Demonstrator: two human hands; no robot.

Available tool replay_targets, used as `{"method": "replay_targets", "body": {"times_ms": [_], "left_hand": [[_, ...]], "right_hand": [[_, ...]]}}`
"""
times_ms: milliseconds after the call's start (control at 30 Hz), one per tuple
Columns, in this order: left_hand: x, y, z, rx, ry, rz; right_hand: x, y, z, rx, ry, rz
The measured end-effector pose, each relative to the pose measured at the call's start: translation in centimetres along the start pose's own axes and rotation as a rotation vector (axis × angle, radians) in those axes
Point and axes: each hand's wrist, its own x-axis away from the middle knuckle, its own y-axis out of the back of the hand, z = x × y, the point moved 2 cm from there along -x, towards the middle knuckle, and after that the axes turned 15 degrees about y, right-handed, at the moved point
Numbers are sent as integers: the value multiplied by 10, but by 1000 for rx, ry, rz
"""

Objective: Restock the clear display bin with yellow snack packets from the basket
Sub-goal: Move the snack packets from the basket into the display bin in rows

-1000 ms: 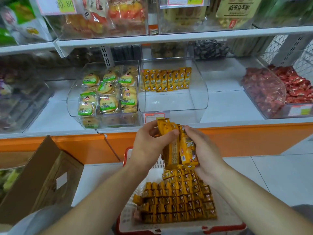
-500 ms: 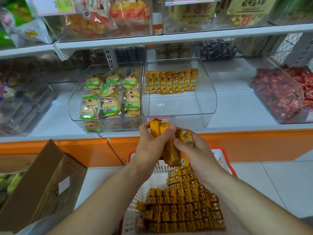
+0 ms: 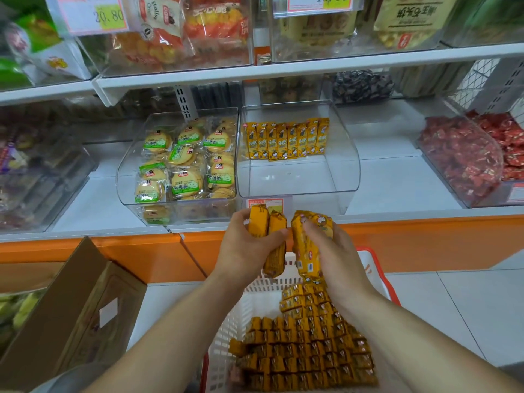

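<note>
The left hand (image 3: 246,251) grips a couple of yellow snack packets (image 3: 268,231) in curled fingers, and the right hand (image 3: 337,251) clutches another bunch (image 3: 307,242) just beside them, in front of the shelf edge. Behind, on the white shelf (image 3: 397,182), sits the clear display bin (image 3: 346,171), with a single upright row (image 3: 286,140) at its back. Below the hands, the white basket (image 3: 235,321) holds stacked packets (image 3: 306,358).

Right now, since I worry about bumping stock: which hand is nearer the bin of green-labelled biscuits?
Left. The left hand, gripping yellow packets, is just below and right of the biscuit bin. The right hand, holding more, is farther right, below the clear display bin.
</note>
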Motion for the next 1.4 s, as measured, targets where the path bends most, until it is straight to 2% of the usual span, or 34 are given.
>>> {"method": "replay_targets", "body": {"times_ms": [100,200,300,400,533,700,900,1067,1267,1400], "left_hand": [[1,-5,5,5,-27,-7],[2,-14,6,67,13,68],[3,-19,2,157,98,166],[6,-19,0,136,106,198],[9,-16,0,-30,-4,160],[9,-12,-1,-34,-139,108],[9,-17,-1,71,19,231],[13,-14,-7,10,-23,221],[10,-14,-6,156,25,212],[7,-18,-2,218,46,271]], "right_hand": [[-2,-1,-3,-92,-60,-61],[-2,0,-7,-23,-65,-91],[-2,-5,4,-12,-41,-53],[-3,-2,6,41,-38,4],[-4,7,-2,18,-2,-41],[-1,3,5,-79,42,-1],[0,1,3,-102,27,-23],[-2,4,7,-203,-18,-76],[-2,2,16,-200,12,-91],[1,-4,18,-153,39,-79]]}}
